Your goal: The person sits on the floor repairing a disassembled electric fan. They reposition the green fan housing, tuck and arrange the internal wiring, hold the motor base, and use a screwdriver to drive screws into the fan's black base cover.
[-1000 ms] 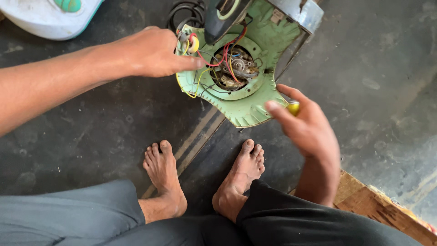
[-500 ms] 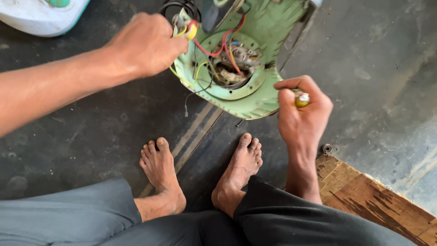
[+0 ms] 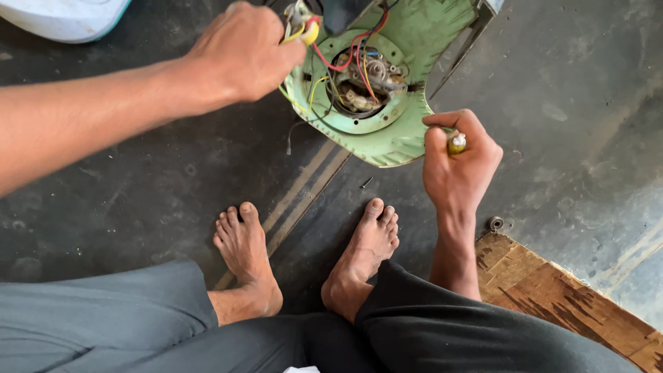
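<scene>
A pale green appliance housing [image 3: 394,135] lies open on the dark floor, its round cavity showing red, yellow and blue wires [image 3: 345,59] and metal parts. My left hand [image 3: 242,55] grips the housing's upper left edge, at a bundle of wires with a yellow connector [image 3: 309,31]. My right hand [image 3: 459,162] is closed around a small tool with a yellow handle [image 3: 456,143], held just off the housing's lower right rim.
My two bare feet [image 3: 304,255] rest on the floor below the housing. A small dark screw [image 3: 365,183] lies between them and the housing. A round metal washer [image 3: 495,223] sits beside a wooden board [image 3: 552,290]. A white object [image 3: 62,17] is at top left.
My right hand has drawn back from the housing's rim and turned upright with the yellow-handled tool. My left hand has stayed at the wires by the housing's edge.
</scene>
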